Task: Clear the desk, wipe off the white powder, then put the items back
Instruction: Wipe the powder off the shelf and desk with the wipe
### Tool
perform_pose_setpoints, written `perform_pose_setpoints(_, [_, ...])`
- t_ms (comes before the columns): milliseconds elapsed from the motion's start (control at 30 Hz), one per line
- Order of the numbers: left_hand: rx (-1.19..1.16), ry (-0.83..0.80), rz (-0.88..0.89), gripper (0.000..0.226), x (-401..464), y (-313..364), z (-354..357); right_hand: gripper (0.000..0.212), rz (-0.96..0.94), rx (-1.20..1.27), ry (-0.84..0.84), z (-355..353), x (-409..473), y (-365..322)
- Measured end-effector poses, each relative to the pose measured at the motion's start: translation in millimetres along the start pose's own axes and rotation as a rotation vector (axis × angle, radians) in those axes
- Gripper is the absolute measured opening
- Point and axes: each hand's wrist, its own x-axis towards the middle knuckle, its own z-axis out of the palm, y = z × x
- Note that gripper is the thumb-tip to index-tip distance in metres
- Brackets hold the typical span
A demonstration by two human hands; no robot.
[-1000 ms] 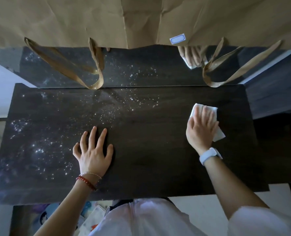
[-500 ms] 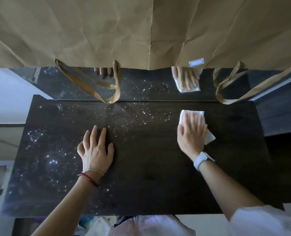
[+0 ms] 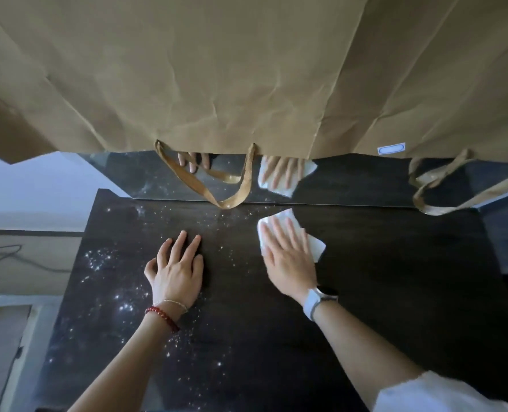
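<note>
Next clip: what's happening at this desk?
A person is wiping white powder off a dark desk. The right hand presses a white wipe flat near the back edge, while the left hand rests open on the desktop. Powder specks cover the left part; the right part looks clean. Brown paper bags hang above, their handles dangling by a mirror strip.

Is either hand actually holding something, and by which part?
Neither grips anything. The right hand presses flat on the middle of a white wipe; the left hand rests flat on the desk.
</note>
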Motion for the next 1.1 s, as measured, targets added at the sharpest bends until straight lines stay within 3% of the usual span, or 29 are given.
perform_pose_setpoints(133, [-0.011, -0.009, 0.015, 0.042, -1.2, -2.0, 0.1, 0.049, 0.580, 0.130, 0.124, -15.9, -0.4, 59.5])
perform_pose_setpoints(233, [-0.014, -0.038, 0.049, 0.044, 2.2, -7.1, -1.9, 0.053, 0.813, 0.257, 0.160, -21.4, 19.4, 38.5])
perform_pose_setpoints(400, [-0.139, 0.072, 0.087, 0.053, 10.1, -27.3, -15.9, 0.055, 0.642, 0.313, 0.116, 3.6, 54.4, -75.7])
perform_pose_setpoints(467, [-0.136, 0.141, 0.070, 0.052, 14.5, -43.8, -20.0, 0.055, 0.428, 0.277, 0.118, 11.4, 59.7, -122.2])
perform_pose_setpoints(533, [-0.115, 0.156, 0.021, 0.049, 18.4, -57.6, -24.3, 0.060, 0.160, 0.218, 0.016, 12.4, 62.8, -149.0])
perform_pose_setpoints(633, [-0.071, 0.126, -0.024, 0.040, 20.7, -70.6, -24.5, 0.062, -0.046, 0.186, -0.071, 9.4, 64.1, -133.1])
perform_pose_setpoints(733, [-0.035, 0.085, -0.018, 0.043, 19.1, -73.5, -21.8, 0.066, 0.045, 0.130, -0.021, 4.2, 45.6, -75.7])
perform_pose_setpoints(833, [-0.014, 0.053, -0.003, 0.047, 17.2, -76.2, -15.0, 0.055, 0.352, 0.070, 0.114, -1.4, 16.4, -13.3])
perform_pose_setpoints(967, [-0.003, 0.067, 0.013, 0.057, 17.3, -82.2, -13.2, 0.050, 0.784, 0.223, 0.062, -7.3, 13.9, -8.7])
perform_pose_setpoints(1033, [0.003, 0.062, 0.027, 0.056, 18.6, -84.1, -13.6, 0.051, 0.696, 0.215, 0.131, 4.3, 16.3, -49.0])
perform_pose_setpoints(1100, [-0.005, 0.062, 0.033, 0.052, 19.6, -86.5, -15.5, 0.052, 0.386, 0.127, 0.112, 19.4, 8.8, -105.3])
